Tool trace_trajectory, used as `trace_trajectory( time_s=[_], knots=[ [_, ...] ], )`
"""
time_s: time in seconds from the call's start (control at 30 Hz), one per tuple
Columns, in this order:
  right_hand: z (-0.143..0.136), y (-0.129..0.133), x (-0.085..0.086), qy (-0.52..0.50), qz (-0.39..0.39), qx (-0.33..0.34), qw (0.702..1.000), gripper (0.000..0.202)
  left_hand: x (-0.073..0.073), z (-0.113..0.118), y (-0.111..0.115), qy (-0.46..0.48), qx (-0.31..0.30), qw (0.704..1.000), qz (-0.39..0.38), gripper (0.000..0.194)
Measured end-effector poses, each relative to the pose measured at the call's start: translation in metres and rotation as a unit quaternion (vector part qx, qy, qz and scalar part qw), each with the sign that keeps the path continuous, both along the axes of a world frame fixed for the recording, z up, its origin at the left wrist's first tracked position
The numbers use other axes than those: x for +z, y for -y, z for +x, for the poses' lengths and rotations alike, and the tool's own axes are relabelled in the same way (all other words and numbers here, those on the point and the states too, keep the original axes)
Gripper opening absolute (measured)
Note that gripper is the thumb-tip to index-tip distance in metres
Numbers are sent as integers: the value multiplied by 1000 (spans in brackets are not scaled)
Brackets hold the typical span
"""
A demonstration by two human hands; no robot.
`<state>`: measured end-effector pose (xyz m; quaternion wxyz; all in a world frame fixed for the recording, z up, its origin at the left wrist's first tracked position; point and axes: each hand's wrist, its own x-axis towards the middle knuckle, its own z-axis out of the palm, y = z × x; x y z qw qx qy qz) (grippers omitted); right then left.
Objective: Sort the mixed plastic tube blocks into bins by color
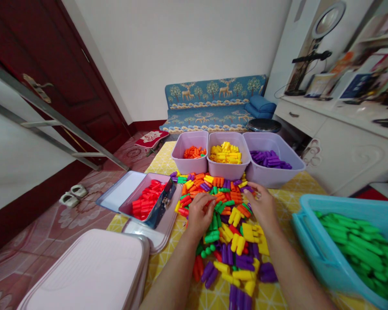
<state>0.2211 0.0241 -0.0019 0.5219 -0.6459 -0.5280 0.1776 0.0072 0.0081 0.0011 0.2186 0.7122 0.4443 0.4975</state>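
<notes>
Far L: ladder (63,120) in front of dark red door (93,82), shoes (69,199) on floor, pale lids (90,267) nr me, then red stool (151,137), patterned sofa (213,113) behind table, ring lamp (328,20) on R cabinet (352,142). Containers L to R: open hinged box (163,206) w/ red blocks (148,200); lilac tub (190,167) w/ mostly orange blocks (194,152); mid tub (228,172) w/ yellow; R lilac tub (271,177) w/ purple; blue tub (323,254) w/ green. Mixed pile (238,243) lies on yellow cloth (161,157) btwn these, my forearms flanking it. My L hand (200,213) is over the pile, fingers curled, thumb nr fingertips, can't tell if holding a pc. My R hand (260,204) is at pile's R edge, narrow thumb-finger pinch nr a purple pc (245,188), can't tell if gripped
</notes>
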Motion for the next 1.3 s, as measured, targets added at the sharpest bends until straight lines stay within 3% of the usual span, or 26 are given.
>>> trace_trajectory(
  time_s=[0.1, 0.23, 0.47, 0.67, 0.77, 0.93, 1.0, 1.13, 1.3],
  knots=[
    [9, -5, -15, 161, -27, -8, 987, 41, 5, -1, 4, -81, 95, 990, 58, 18],
    [8, -5, -21, 220, -85, -6, 972, 54, 7, 0, 4, -180, 145, 973, 28, 29],
    [-17, -2, -28, -18, -107, 109, 988, 67, 3, -1, 0, -236, 66, 970, -4, 39],
    [-23, 1, -19, -77, -103, 184, 974, 64, 4, 0, 1, -213, -3, 977, -1, 54],
    [-22, 4, -13, -157, -124, 227, 953, 63, 5, 1, 2, -211, -31, 977, -8, 61],
    [-27, 13, -1, -326, -145, 312, 881, 60, 4, -1, 2, -192, -49, 980, -21, 72],
    [-30, 18, 7, -341, -140, 336, 867, 59, 2, -3, 1, -176, -52, 983, -19, 76],
    [-33, 26, 21, -329, -140, 337, 871, 60, -1, -6, -1, -135, -59, 989, -21, 76],
    [-32, 29, 25, -342, -118, 335, 870, 55, 0, -5, -3, -36, -59, 997, -41, 65]
  ],
)
